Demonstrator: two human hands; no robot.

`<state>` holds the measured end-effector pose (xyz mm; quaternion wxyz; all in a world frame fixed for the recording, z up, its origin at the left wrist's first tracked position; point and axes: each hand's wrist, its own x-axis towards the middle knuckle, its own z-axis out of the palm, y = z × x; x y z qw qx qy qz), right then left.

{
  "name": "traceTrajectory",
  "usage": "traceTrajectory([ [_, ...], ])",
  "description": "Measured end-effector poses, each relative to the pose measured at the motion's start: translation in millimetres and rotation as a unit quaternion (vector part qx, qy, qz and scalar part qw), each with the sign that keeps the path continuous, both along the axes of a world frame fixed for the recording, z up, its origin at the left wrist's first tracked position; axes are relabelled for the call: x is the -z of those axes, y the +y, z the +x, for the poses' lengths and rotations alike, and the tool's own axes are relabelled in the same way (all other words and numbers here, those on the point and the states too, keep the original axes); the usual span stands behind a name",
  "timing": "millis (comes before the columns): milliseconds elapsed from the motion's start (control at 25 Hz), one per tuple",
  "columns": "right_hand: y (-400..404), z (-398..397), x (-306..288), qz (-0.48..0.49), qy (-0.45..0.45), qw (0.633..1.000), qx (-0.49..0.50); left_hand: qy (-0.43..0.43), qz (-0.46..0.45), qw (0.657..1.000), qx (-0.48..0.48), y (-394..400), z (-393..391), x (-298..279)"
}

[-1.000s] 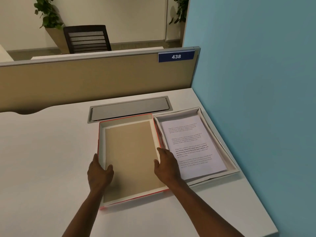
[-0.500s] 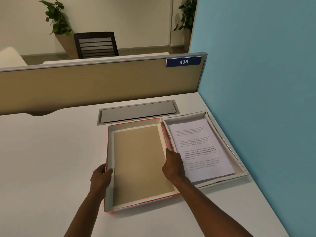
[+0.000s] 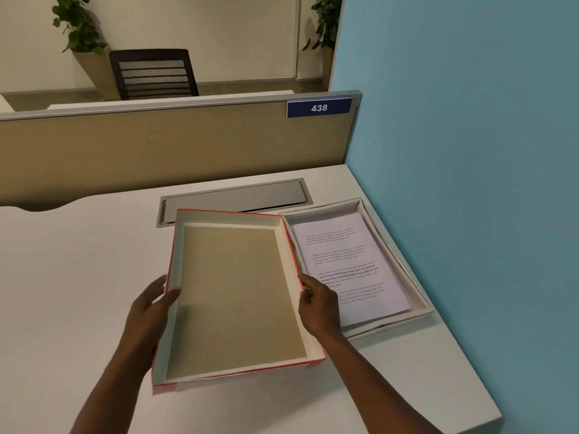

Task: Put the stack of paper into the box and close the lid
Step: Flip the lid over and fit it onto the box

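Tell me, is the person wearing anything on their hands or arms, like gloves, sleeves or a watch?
Nothing shows. The left hand and the right hand are bare, with no gloves, and no rings can be made out. Both forearms are uncovered down to the picture's bottom edge: no sleeves, watch or bracelet in sight.

Office: desk partition (image 3: 156, 145) (numbered plate (image 3: 318, 108) 438), mesh chair (image 3: 153, 73), potted plants (image 3: 80, 25).

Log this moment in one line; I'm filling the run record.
stage: closing | paper stack: in box | lid: inverted, lifted | left hand, right hand: grip lid sides
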<state>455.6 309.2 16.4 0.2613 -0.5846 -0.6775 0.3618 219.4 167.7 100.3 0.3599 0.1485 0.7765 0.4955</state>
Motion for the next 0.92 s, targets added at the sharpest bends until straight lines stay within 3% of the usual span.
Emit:
traceTrajectory([
  [240,-0.6,6.1,-1.1,-0.08,0.005,0.996,-0.042,-0.019,0.049,0.995,0.084,25.7,19.1,-69.0],
  [320,1.2,6.2,-14.9,-0.053,0.003,0.997,-0.051,-0.001,0.057,0.996,0.071,33.5,31.4,-78.5],
  [520,-5.7,-16.9,-100.5,-0.029,0.174,0.975,-0.132,0.064,0.026,0.994,0.086,42.3,64.3,-74.4],
  [640,-16.9,-46.4,-149.1,-0.054,0.185,0.96,-0.204,0.071,0.048,0.989,0.117,44.7,82.7,-75.7],
  [920,-8.8,-56.6,-169.5,-0.071,0.161,0.972,-0.153,0.053,0.113,0.976,0.181,44.3,88.8,-83.2],
])
